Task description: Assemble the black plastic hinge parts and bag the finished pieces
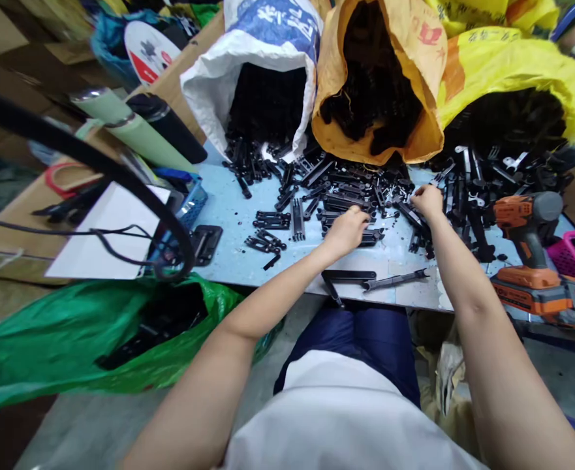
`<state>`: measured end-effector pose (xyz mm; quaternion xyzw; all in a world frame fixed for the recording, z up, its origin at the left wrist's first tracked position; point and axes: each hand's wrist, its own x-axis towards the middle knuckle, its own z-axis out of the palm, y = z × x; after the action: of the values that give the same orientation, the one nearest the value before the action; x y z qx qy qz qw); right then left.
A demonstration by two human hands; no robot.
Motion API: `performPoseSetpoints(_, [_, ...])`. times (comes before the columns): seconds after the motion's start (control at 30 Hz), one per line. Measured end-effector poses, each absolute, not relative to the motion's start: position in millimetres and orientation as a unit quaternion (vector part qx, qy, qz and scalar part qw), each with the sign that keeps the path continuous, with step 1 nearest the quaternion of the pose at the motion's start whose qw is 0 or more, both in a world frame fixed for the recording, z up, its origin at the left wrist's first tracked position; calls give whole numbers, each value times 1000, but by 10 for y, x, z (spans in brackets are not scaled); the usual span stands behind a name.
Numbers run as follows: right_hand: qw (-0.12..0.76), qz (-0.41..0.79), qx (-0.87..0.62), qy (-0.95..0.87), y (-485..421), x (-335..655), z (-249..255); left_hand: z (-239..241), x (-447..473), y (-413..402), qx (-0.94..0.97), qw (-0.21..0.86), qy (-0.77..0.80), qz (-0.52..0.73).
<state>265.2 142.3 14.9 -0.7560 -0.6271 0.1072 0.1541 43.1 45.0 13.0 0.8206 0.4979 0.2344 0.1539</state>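
My left hand point(346, 231) is at the middle of the bench, fingers curled over a stack of black plastic bars point(372, 236). Whatever it may hold is hidden from this angle. To its right, my right hand point(428, 200) has its fingertips pinched together over a pile of small silvery metal pieces point(399, 194); I cannot make out what is between them. Close to the bench's front edge lie an angled black bar assembly point(350, 275) and a straight black bar point(395, 280). Bundled black parts point(297, 219) sit left of my left hand.
White point(202, 88), orange point(331, 140) and yellow point(493, 65) sacks spill black parts along the back. An orange cordless drill point(532, 261) stands at right beside a pink basket point(571, 254). At left are a blue basket point(189, 205), a black cable point(121, 189) and a green bag point(47, 326).
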Motion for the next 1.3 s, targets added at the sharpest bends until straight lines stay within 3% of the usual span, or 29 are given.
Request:
performPoseSetpoints(0.27, [310,117,-566,-755,458,2565,209,-28,-407,-530,803,160,535,207])
performPoseSetpoints(0.53, [324,106,-390,-855,-255,2358,-11,145,-243,-550,840,90,530,73])
performPoseSetpoints(0.7, [326,50,-349,-877,-328,2305,-69,148,-181,-572,845,74,526,60])
performPoseSetpoints(0.9, [284,-53,-296,-910,-350,2267,-47,56,-186,-539,841,60,529,98])
performPoseSetpoints(1.13, [277,-30,-306,-910,-409,2263,-123,-171,-219,-561,847,76,485,204])
performPoseSetpoints(1.3, [257,1,-329,-909,-455,2301,-154,-439,-254,-623,816,0,480,322])
